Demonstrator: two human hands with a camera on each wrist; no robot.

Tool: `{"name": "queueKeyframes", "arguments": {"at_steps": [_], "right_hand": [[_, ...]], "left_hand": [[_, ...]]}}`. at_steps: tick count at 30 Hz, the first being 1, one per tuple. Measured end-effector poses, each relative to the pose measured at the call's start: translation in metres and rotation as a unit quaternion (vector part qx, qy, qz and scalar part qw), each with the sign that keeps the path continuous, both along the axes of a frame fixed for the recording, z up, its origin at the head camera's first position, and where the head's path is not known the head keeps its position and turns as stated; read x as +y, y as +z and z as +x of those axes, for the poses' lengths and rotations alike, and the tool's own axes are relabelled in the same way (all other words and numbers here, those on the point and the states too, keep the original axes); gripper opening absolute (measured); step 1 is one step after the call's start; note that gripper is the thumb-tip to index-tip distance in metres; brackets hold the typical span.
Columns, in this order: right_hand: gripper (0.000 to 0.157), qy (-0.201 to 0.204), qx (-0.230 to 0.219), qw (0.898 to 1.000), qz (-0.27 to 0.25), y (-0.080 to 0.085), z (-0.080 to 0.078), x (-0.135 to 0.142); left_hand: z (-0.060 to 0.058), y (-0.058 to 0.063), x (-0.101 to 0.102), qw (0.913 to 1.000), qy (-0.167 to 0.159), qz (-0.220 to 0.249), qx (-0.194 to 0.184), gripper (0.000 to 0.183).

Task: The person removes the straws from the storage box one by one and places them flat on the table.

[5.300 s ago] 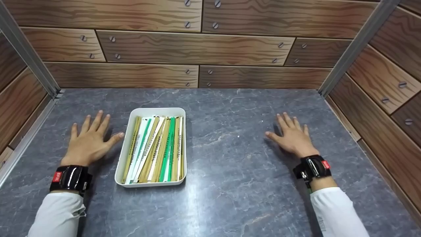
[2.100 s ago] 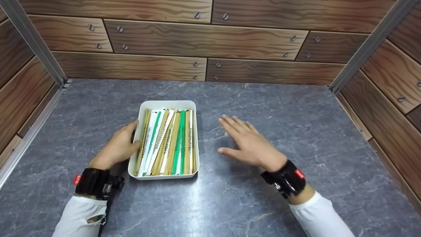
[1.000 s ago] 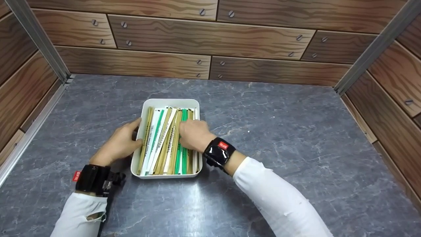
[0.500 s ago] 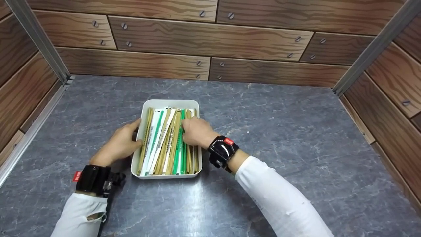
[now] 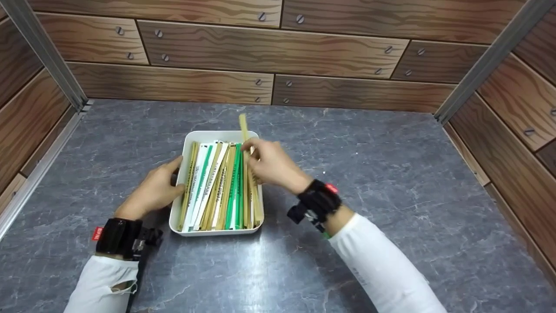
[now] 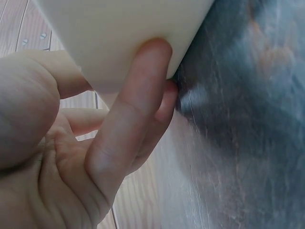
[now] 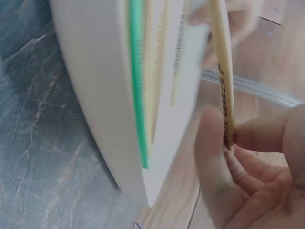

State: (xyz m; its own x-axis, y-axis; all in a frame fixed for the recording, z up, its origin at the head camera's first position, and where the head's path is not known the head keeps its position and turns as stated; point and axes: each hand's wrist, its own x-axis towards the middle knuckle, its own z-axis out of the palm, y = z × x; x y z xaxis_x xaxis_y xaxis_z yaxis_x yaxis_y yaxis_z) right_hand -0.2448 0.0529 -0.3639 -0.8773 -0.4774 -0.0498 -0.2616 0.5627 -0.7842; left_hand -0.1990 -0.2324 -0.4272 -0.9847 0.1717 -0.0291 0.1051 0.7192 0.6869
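A white tray point(image 5: 217, 233) stands on the table, filled with long thin strips in gold, white and green, several bearing black print. My left hand point(image 5: 152, 191) holds the tray's left side, its thumb at the rim; in the left wrist view its fingers point(image 6: 131, 109) rest against the outer wall. Above the tray's right side, my right hand point(image 5: 276, 167) pinches one gold strip point(image 5: 243, 124), whose upper end sticks out past the far rim. The right wrist view has this strip point(image 7: 224, 62) between thumb and fingers, with black lettering along it. What it is made of, I cannot tell.
The grey marbled table point(image 5: 369, 182) stretches to the right of the tray, with tiny white specks on it. Wood-patterned walls point(image 5: 208, 48) and metal corner posts point(image 5: 47, 56) enclose the back and sides.
Both hands came in from the table to the tray. My right hand reached among the strips, then rose slightly with a gold one. My left hand has stayed at the tray's left side.
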Motion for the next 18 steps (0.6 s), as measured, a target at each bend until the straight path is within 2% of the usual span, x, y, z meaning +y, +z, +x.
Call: {"name": "queueKeyframes", "arguments": {"at_steps": [4,8,11,14,18], "right_hand": [[0.048,-0.046,-0.015,0.994,-0.094,0.005,-0.001,0.025],[0.061,-0.087,-0.023,0.987,-0.134,0.0,-0.007,0.047],[0.053,-0.1,-0.033,0.986,-0.128,-0.011,-0.012,0.058],[0.036,-0.106,-0.035,0.989,-0.098,-0.023,-0.016,0.064],[0.023,-0.119,-0.064,0.988,-0.07,-0.036,-0.017,0.066]], "left_hand": [[0.001,0.001,0.0,1.0,0.0,0.001,0.001,0.08],[0.001,0.003,-0.002,0.9999,0.005,-0.004,-0.009,0.08],[0.001,0.004,-0.004,0.9999,0.006,-0.006,-0.01,0.08],[0.001,0.003,-0.003,0.9999,0.004,-0.005,-0.01,0.08],[0.001,0.002,0.0,0.9999,0.0,-0.001,-0.014,0.08]]}}
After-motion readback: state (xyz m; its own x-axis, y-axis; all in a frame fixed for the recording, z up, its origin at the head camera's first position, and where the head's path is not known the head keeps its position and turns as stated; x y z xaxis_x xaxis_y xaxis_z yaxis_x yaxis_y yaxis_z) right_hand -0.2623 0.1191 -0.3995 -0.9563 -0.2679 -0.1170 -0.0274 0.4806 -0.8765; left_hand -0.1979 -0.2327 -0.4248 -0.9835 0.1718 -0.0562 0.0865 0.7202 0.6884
